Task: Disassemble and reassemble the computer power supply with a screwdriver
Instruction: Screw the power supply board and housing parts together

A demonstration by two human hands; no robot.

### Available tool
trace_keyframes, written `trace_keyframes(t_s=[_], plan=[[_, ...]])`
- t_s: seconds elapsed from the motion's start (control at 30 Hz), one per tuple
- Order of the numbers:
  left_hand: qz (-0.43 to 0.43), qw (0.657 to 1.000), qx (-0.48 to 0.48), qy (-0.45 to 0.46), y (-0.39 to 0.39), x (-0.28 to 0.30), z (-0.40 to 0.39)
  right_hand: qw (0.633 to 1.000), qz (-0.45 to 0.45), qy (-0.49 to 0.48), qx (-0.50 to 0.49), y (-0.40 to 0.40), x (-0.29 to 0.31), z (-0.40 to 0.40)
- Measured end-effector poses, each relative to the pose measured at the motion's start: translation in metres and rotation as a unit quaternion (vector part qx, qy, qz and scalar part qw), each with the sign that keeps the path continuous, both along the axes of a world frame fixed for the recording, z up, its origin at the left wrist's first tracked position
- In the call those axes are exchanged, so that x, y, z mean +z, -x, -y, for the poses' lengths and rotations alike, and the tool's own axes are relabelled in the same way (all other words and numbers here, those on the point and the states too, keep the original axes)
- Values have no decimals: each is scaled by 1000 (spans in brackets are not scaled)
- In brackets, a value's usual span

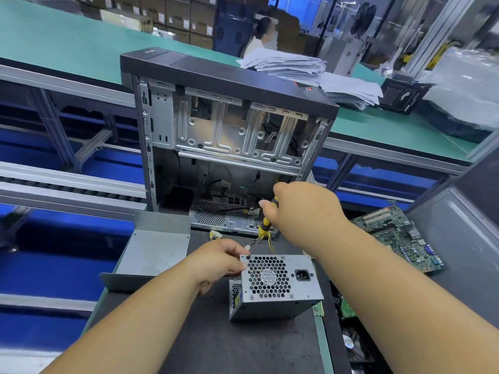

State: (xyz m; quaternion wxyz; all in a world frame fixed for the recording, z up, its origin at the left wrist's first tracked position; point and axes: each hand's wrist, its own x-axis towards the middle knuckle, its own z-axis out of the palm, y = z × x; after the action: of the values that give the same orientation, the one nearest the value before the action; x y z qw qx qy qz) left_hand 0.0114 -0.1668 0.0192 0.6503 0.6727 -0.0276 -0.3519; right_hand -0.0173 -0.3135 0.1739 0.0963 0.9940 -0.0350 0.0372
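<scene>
A grey metal power supply (pixel 294 292) stands on the dark mat, its honeycomb fan grille and black power socket facing me. My left hand (pixel 218 263) grips its upper left corner, thumb on the grille edge. My right hand (pixel 299 209) holds a yellow-and-black screwdriver (pixel 263 225) above it. The shaft slants down-left and its tip sits at the screw (pixel 248 257) in the upper left corner of the grille. Yellow and black wires (pixel 271 245) trail from the back of the unit.
An open black computer case (pixel 216 125) stands upright just behind. A bent grey metal cover (pixel 154 252) lies to the left. A green motherboard (pixel 399 238) lies at the right beside a grey panel (pixel 464 238). A paper stack (pixel 310 71) rests on the green bench behind.
</scene>
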Motion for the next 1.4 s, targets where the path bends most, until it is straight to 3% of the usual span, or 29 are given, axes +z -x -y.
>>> trace_keyframes(t_s=[0.1,0.2,0.47,0.73,0.83,0.9,0.97,1.13,1.4], plan=[[2,1000,2,-2,0,1,1,983,-44,-160,75,5,3,2],[0,1000,3,-3,0,2,0,961,-67,-223,147,9,8,0],[-3,1000,7,-13,0,1,0,970,-102,-140,170,11,11,4],[-9,1000,7,-4,0,1,-1,997,-32,38,62,4,7,1],[-14,1000,9,2,1,0,-1,993,-28,-57,99,6,3,1],[-16,1000,8,8,1,-1,-1,973,-53,-172,145,9,2,1],[-13,1000,6,9,2,-1,-1,957,-59,-216,184,12,-1,0],[-12,1000,8,4,1,-2,-1,960,-9,-216,176,12,-8,1],[-14,1000,4,7,0,-4,-1,956,-77,-207,195,8,-2,3]])
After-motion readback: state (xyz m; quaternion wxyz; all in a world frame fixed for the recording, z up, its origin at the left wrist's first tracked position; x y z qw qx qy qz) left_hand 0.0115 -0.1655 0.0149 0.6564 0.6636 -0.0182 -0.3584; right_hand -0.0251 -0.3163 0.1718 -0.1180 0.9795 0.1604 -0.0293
